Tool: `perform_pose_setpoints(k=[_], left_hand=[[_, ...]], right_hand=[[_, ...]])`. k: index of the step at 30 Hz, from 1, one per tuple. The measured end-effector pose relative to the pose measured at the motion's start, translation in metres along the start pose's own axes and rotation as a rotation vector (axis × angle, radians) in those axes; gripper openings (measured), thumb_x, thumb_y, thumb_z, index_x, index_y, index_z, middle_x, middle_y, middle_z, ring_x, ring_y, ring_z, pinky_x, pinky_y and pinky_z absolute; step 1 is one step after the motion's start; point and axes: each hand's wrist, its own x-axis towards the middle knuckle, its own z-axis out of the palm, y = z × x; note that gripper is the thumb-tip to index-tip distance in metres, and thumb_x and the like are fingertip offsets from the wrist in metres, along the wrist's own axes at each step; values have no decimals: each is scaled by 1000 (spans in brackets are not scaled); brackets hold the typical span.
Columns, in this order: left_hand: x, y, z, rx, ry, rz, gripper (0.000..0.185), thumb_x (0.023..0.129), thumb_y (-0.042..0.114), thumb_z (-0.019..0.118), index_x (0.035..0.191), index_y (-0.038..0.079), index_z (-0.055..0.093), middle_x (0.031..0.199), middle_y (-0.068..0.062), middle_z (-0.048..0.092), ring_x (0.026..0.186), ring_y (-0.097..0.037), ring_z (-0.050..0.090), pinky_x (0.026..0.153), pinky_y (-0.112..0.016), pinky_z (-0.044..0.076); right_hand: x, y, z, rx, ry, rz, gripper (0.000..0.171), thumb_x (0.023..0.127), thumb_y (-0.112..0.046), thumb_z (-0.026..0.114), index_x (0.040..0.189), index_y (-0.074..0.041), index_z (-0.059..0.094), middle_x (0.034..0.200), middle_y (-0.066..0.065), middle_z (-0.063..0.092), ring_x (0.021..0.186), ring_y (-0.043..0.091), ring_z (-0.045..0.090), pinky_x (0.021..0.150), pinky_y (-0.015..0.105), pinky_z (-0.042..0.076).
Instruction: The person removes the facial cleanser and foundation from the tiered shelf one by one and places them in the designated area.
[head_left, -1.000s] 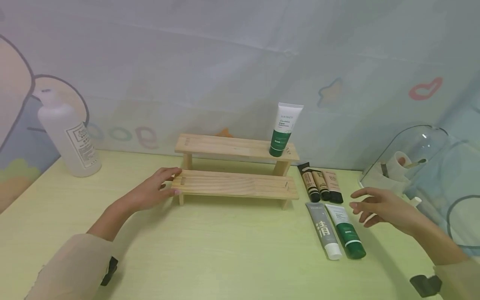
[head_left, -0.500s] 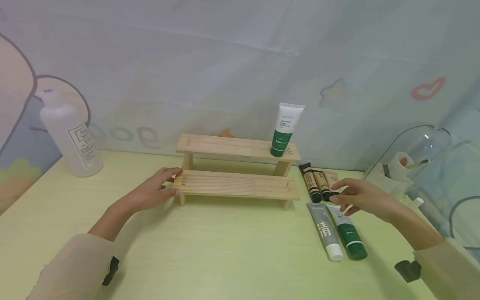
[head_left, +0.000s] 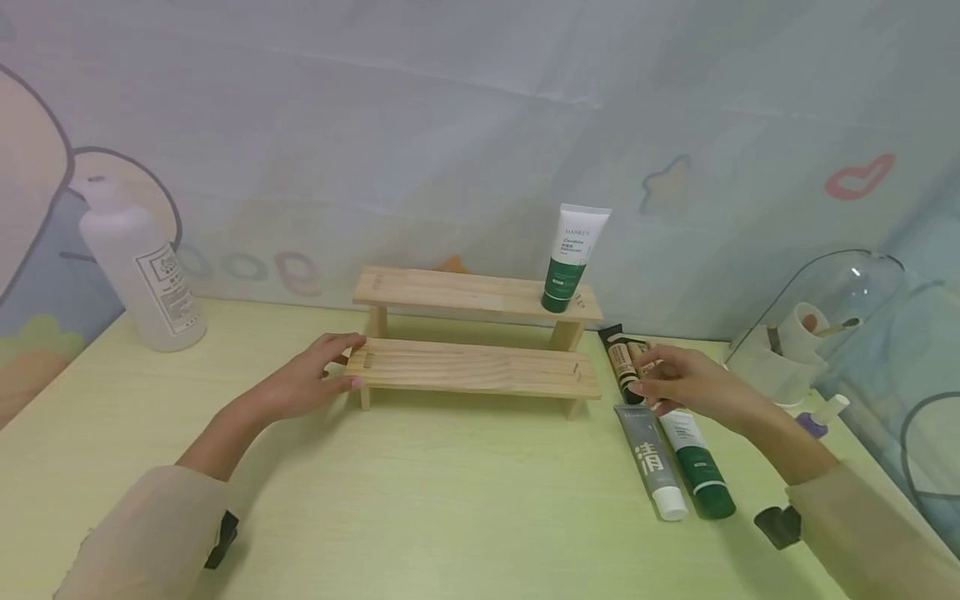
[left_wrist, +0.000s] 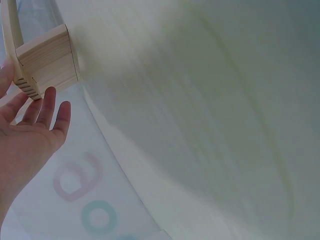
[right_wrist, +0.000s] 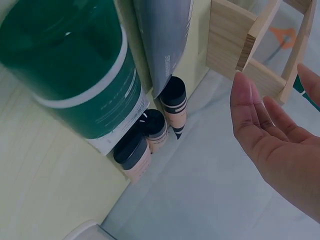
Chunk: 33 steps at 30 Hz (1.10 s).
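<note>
Standing tube (head_left: 573, 257): "HANKEY"
Grey tube (head_left: 649, 461): large white character "清"
Other labels: too small to read

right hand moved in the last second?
Yes. The right hand has moved left, from out past the green tube to above the three small beige tubes, nearer the wooden shelf. It holds nothing.
</note>
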Motion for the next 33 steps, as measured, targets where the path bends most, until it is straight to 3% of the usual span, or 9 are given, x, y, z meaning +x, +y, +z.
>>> perform_pose_setpoints(k=[15,24,33], left_hand=[[0,1,-1,-6,-6,-6,59,95,17,51,141,-6,22,137,-28,22,121,-43,31,96,-60,27],[1,-2,-1,-5,-7,-5,59,95,18,51,141,-5,22,138,-28,22,121,-43,31,96,-60,28],[1,-3,-1,-7,-10,-7,60,95,18,51,142,-4,21,137,-27,23,122,-43,30,97,-59,28]], right_hand=[[20,-18,6,-22,61,-72,42,92,-17,57,124,7,44,102,20,60,85,31,61,75,40,52],[35,-38,4,-57,134,-67,41,92,-21,58,124,1,45,105,18,60,82,24,60,74,33,50],[52,-55,1,9,185,-85,46,92,-21,57,128,3,41,107,20,57,85,23,61,74,29,52]])
